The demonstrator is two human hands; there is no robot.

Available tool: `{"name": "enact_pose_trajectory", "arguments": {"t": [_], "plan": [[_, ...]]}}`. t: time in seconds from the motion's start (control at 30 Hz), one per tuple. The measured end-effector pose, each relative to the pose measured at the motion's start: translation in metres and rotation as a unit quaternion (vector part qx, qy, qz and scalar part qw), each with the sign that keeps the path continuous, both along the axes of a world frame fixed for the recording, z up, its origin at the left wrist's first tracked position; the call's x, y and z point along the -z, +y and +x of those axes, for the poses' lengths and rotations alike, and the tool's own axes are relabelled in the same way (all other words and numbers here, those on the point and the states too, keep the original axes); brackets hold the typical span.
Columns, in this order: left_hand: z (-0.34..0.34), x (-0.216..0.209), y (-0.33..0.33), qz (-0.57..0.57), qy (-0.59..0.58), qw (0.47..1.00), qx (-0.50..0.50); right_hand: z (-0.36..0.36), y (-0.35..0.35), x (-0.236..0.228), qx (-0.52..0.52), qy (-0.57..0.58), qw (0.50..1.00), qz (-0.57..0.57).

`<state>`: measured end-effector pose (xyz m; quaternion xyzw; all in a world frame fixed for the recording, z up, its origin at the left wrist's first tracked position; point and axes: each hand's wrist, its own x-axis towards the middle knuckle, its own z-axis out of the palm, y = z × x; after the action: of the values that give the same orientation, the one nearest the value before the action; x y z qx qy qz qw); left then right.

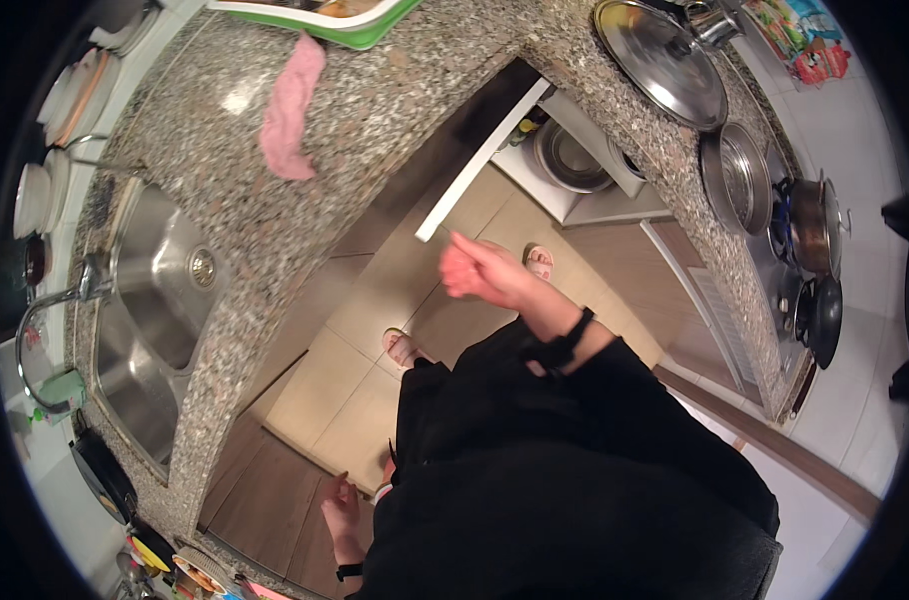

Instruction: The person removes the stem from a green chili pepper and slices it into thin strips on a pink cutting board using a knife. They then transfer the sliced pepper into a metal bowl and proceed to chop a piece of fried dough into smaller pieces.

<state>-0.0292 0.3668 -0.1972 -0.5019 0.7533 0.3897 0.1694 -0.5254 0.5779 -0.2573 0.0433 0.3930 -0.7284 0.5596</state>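
Observation:
My right hand [483, 272] is raised over the floor in front of me, its fingers curled in and nothing visible in them. Just beyond it is the free end of an open cabinet door [475, 165] with a white edge; a small gap seems to lie between them. Behind that door, the corner cabinet shows a steel pot [572, 158] on its shelf. Low at my left side hangs my left hand [341, 508], fingers loosely apart and holding nothing, near the brown cabinet fronts [275, 500].
A granite counter [375, 110] wraps around, carrying a pink cloth [293, 110], a green-and-white tray [360, 35] and a steel sink [155, 270]. On the right are a large lid [665, 60], a steamer pan [740, 180] and a pot [813, 230]. Another cabinet door [700, 300] is at right.

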Motion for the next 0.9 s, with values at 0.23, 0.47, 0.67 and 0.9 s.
{"name": "enact_pose_trajectory", "arguments": {"t": [0.23, 0.47, 0.67, 0.9], "plan": [[-0.026, 0.079, 0.133, 0.169, -0.067, 0.973, -0.142, -0.163, 0.228, 0.232, 0.308, -0.044, 0.826, 0.471], [-0.093, 0.100, 0.153, 0.194, -0.049, 0.949, -0.246, -0.269, 0.316, 0.376, 0.440, -0.036, 0.792, 0.421], [-0.127, 0.107, 0.165, 0.195, -0.071, 0.964, -0.163, -0.291, 0.351, 0.432, 0.542, -0.203, 0.784, 0.226], [-0.113, 0.111, 0.165, 0.173, -0.077, 0.958, -0.213, -0.294, 0.337, 0.424, 0.430, -0.155, 0.815, 0.356]]}}
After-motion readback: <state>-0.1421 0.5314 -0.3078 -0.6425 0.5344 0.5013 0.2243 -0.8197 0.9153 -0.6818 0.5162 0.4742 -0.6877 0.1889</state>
